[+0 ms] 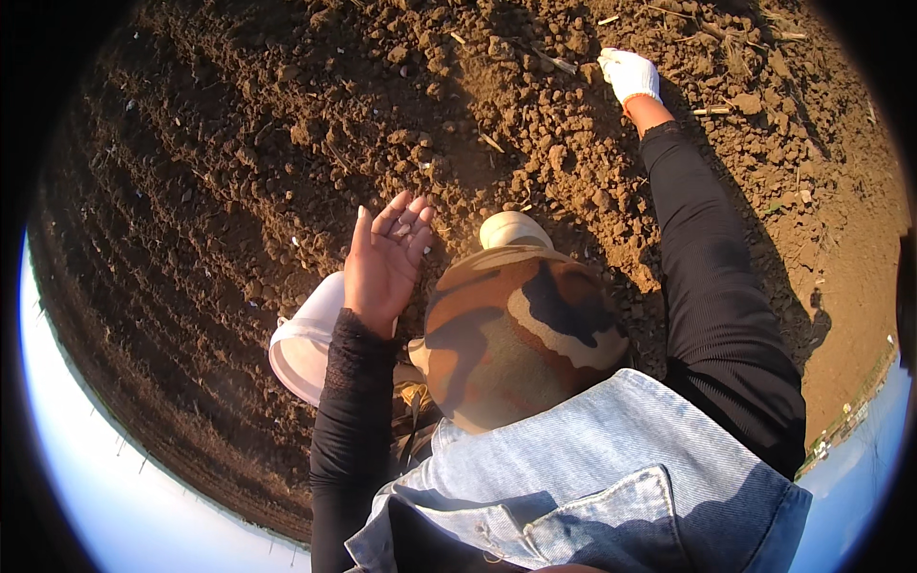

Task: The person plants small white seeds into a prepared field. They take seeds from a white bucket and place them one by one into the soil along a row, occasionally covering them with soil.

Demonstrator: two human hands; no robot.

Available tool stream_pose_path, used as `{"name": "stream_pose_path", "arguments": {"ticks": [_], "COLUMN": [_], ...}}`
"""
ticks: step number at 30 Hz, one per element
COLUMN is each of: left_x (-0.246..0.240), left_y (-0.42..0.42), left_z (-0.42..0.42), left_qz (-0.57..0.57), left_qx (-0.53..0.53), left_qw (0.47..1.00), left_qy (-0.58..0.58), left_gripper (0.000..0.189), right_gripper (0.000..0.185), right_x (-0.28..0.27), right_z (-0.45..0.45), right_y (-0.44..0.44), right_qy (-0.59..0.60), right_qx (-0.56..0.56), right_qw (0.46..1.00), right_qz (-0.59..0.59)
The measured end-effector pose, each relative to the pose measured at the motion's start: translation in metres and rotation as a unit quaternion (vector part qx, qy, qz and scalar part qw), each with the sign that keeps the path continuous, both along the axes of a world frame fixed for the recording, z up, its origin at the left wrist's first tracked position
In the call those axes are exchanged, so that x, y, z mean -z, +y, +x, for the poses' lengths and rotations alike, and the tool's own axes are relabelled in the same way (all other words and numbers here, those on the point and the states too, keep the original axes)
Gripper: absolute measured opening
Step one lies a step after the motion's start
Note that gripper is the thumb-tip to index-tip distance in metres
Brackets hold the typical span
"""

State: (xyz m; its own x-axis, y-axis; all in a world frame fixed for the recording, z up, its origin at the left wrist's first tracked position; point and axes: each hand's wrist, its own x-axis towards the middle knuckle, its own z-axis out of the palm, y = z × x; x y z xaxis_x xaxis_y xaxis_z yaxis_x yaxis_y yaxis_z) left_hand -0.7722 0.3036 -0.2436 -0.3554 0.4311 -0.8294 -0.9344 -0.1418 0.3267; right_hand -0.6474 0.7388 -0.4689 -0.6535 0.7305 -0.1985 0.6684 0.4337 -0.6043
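Observation:
My bare left hand (387, 261) is turned palm up, its fingers lightly curled. A few small pale pieces (403, 228), which look like garlic cloves, rest on its fingers. Farther out, my right hand (630, 75) wears a white knitted glove and reaches down to the cloddy soil (530, 100). Its fingertips are at the ground, and whether they hold anything is hidden. A white plastic bucket (308, 351) lies tilted beside my left wrist, partly covered by the forearm.
My bent knee in camouflage cloth (526, 336) fills the middle, with a cream shoe tip (512, 229) beyond it. Dry stalks (555, 61) and small white flecks are scattered over the soil. Smoother bare earth (849, 286) runs along the right.

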Motion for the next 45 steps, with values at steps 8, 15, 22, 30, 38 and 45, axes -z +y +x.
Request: {"name": "stream_pose_path", "arguments": {"ticks": [8,15,22,30,38,45], "left_x": [-0.002,-0.004,-0.008,-0.009,-0.024,-0.049], "left_y": [0.005,0.003,-0.007,-0.014,-0.032,-0.084], "left_z": [0.002,-0.003,-0.015,-0.017,-0.012,-0.033], "left_qz": [-0.012,0.056,0.157,0.177,0.137,-0.002], "left_qx": [0.010,-0.028,-0.094,-0.116,-0.109,-0.083], "left_qw": [1.000,0.998,0.983,0.977,0.984,0.995], "left_qy": [0.003,-0.015,-0.020,-0.017,-0.009,0.062], "left_gripper": [0.058,0.056,0.057,0.057,0.050,0.036], "right_gripper": [0.023,0.022,0.006,0.020,0.027,0.029], "right_x": [-0.027,-0.006,-0.029,-0.038,-0.057,-0.113], "right_z": [-0.035,-0.062,-0.071,-0.059,-0.074,-0.144], "right_y": [0.018,0.026,0.025,0.007,-0.022,-0.095], "right_qy": [-0.242,-0.354,-0.344,-0.329,-0.427,-0.086], "right_qx": [-0.273,-0.340,-0.440,-0.360,-0.291,-0.367], "right_qw": [0.921,0.852,0.810,0.856,0.841,0.922], "right_qz": [0.135,0.182,0.182,0.174,0.158,0.091]}}
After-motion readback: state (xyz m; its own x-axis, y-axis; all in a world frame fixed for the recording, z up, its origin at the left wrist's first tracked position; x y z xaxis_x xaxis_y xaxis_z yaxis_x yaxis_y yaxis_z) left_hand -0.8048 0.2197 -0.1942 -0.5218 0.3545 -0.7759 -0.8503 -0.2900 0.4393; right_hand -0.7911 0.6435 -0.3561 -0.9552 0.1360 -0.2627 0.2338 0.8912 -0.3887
